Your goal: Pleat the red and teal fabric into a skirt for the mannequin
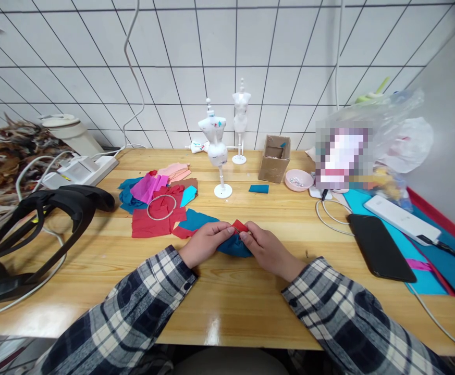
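Observation:
Both my hands rest on the wooden table (227,291), working on a small bundle of cloth. My left hand (206,240) has its fingers closed over the left side of a teal cloth piece (233,247). My right hand (266,249) pinches the same teal piece together with a small red cloth piece (240,225) that sticks up between the fingertips. Just beyond my hands lies a pile of cloth scraps (159,200) in red, teal, magenta and pink, with a thin metal ring (161,206) on the red one.
Two small white dress-form mannequins (217,146) stand behind, beside a cardboard box (275,158) and a pink bowl (298,180). A black phone (380,247), a white power bank (401,219) and cables lie right. A black headset (35,229) and a power strip (81,169) lie left.

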